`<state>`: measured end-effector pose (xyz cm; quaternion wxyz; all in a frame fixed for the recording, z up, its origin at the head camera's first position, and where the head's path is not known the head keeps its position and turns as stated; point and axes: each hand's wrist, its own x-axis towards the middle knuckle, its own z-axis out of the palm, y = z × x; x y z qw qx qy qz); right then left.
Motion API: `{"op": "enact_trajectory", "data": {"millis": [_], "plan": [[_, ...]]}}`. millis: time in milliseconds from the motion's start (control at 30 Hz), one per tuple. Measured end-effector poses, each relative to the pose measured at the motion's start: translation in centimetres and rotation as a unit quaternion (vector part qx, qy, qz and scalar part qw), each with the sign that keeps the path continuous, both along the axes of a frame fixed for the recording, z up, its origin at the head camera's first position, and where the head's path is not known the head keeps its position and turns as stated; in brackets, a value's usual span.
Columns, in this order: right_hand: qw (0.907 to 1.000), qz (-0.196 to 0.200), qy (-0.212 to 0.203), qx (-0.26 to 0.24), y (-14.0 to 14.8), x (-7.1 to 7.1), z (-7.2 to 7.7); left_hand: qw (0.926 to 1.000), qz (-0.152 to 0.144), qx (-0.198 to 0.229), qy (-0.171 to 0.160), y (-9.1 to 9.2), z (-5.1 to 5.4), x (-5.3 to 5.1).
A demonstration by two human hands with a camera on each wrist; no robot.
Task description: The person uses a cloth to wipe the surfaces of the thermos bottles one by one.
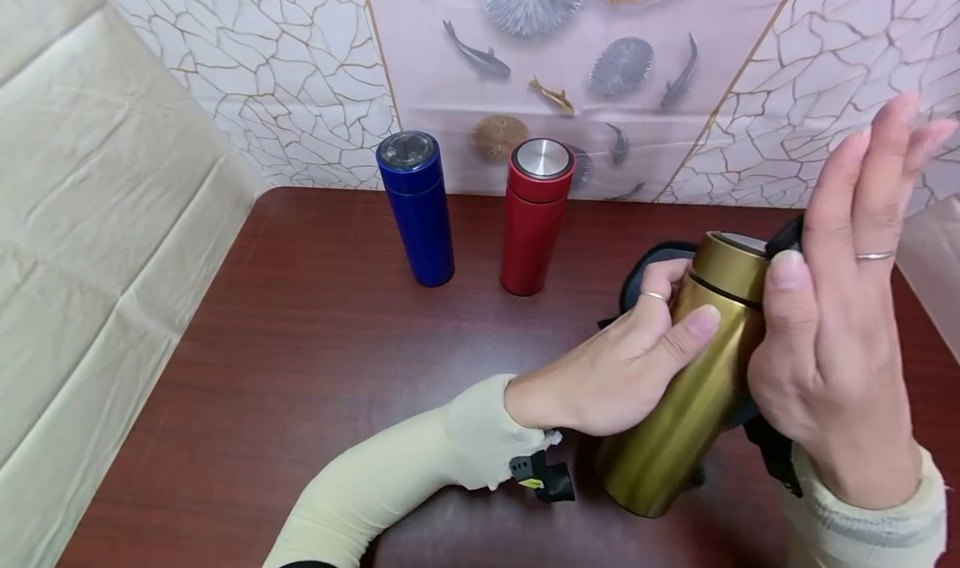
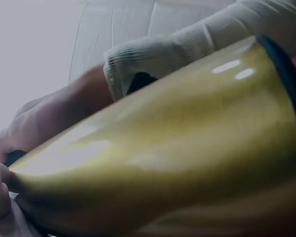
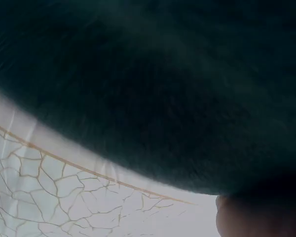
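A gold thermos bottle (image 1: pixel 682 401) leans over the table at the right, its lid end up and towards the back. My left hand (image 1: pixel 607 368) grips it below the lid, the thumb across the near side. Beside the lid, my right hand (image 1: pixel 840 334) has its fingers stretched upward and its thumb next to a dark piece. Behind the bottle shows a dark grey, black-edged fabric item (image 1: pixel 637 272), mostly hidden; its kind is unclear. Dark fuzzy material (image 3: pixel 138 98) fills most of the right wrist view. In the left wrist view, the bottle (image 2: pixel 177 148) hides most of the rest.
A blue thermos bottle (image 1: pixel 420 218) and a red one (image 1: pixel 534 226) stand upright towards the back of the brown table (image 1: pixel 315 326). Behind them hangs a patterned cloth (image 1: pixel 300 76). Pale fabric (image 1: pixel 97 243) borders the left side.
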<state>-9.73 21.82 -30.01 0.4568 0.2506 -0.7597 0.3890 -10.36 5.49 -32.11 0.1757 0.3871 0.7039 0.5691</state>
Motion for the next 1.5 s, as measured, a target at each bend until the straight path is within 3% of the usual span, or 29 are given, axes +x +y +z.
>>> {"op": "enact_trajectory", "data": {"millis": [133, 333, 533, 633, 733, 833, 1000, 1067, 1133, 1300, 1400, 1500], "plan": [[0.9999, -0.003, 0.001, -0.010, -0.2, -0.2, 0.2, 1.0000, 0.000, 0.002, 0.009, -0.3, 0.2, -0.1], [0.9988, -0.034, 0.014, -0.032, -2.8, -0.3, 0.0, 0.9996, 0.019, 0.018, 0.008, -1.3, 0.5, -0.8], [0.9989, -0.001, 0.046, -0.005, -5.4, 0.0, -1.1, 0.9954, 0.052, 0.080, 0.003, -2.3, 0.9, -1.9], [0.9971, 0.027, 0.056, 0.043, -6.9, 0.4, -2.0, 0.9868, 0.089, 0.135, -0.009, -3.5, 1.8, -2.6], [0.9925, 0.057, 0.060, 0.090, -8.6, 1.1, -2.7, 0.9719, 0.138, 0.189, -0.025, -5.2, 3.0, -3.4], [0.9874, 0.069, 0.063, 0.128, -9.7, 1.5, -3.3, 0.9588, 0.177, 0.217, -0.045, -6.6, 4.0, -3.9], [0.9846, 0.066, 0.067, 0.148, -10.6, 1.7, -4.0, 0.9392, 0.215, 0.254, -0.083, -7.7, 4.8, -4.3], [0.9857, 0.066, 0.063, 0.142, -10.9, 1.7, -4.2, 0.9306, 0.230, 0.268, -0.097, -8.0, 5.0, -4.4], [0.9876, 0.070, 0.059, 0.127, -11.1, 1.6, -4.4, 0.9211, 0.225, 0.297, -0.114, -8.0, 5.1, -4.5], [0.9951, 0.072, 0.053, 0.043, -11.1, 1.4, -4.7, 0.9132, 0.143, 0.352, -0.148, -7.3, 4.9, -4.7], [0.9975, 0.049, 0.035, -0.036, -11.0, 1.6, -4.8, 0.9184, 0.130, 0.342, -0.150, -6.8, 4.4, -4.5], [0.9939, 0.026, 0.013, -0.107, -11.0, 2.0, -4.6, 0.9247, 0.150, 0.317, -0.147, -6.2, 4.0, -4.1]]}}
